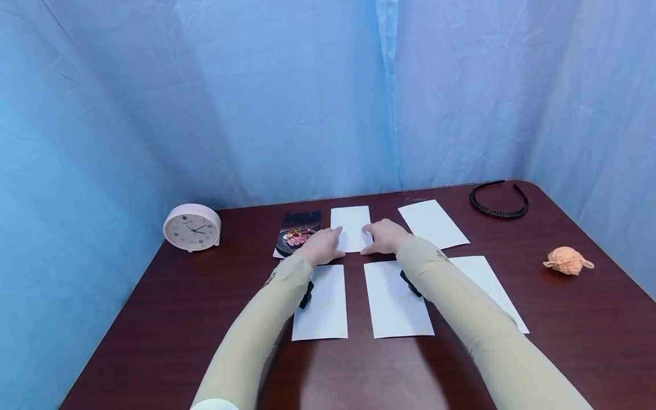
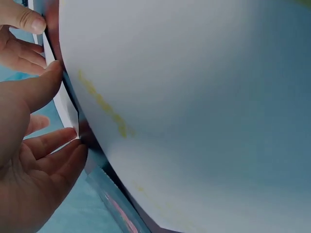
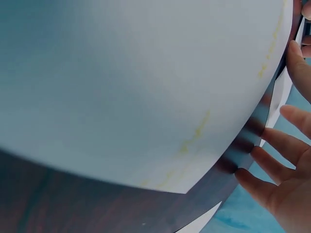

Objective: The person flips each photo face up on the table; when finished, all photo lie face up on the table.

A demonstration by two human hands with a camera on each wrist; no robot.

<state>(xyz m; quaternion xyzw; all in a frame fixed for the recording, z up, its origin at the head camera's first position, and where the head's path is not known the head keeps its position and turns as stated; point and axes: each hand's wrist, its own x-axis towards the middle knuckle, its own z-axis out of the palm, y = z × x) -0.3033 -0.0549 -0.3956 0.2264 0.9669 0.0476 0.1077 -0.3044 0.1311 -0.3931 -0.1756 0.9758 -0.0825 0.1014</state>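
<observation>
My left hand point(image 1: 322, 246) reaches to the left edge of the upper middle white sheet point(image 1: 351, 228), its fingertips at or near that edge. Opposite it, my right hand point(image 1: 385, 236) has its thumb and fingers spread at the sheet's right edge. That sheet lies flat on the table. Beside the left hand is a printed food picture point(image 1: 296, 232) with a white corner showing under it. Under the left wrist lies another white sheet point(image 2: 194, 97) with yellow marks on it. A similar marked sheet point(image 3: 194, 82) is below the right wrist.
On the dark wooden table point(image 1: 215, 319) are more white sheets, one at the upper right point(image 1: 433, 223) and one partly behind the right sleeve point(image 1: 487, 285). A white clock point(image 1: 192, 228) stands at left. At right are a black headband point(image 1: 499, 212) and peach yarn point(image 1: 568, 261).
</observation>
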